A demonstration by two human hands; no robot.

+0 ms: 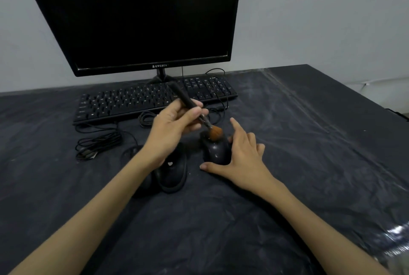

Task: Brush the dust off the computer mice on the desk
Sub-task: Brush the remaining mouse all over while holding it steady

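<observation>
My left hand (171, 130) grips a black-handled brush (188, 103) whose orange bristles (215, 133) touch the front of a black mouse (215, 151). My right hand (241, 155) holds that mouse from its right side, thumb at its near end and index finger raised. A second black mouse (172, 173) lies just left of it, partly under my left wrist. A third dark mouse (143, 183) shows beneath my left forearm, mostly hidden.
A black keyboard (124, 104) and a dark monitor (137, 16) stand behind the mice. Coiled black cables (95, 144) lie to the left. The desk (309, 142) is covered in dark plastic sheeting, with its right edge running diagonally.
</observation>
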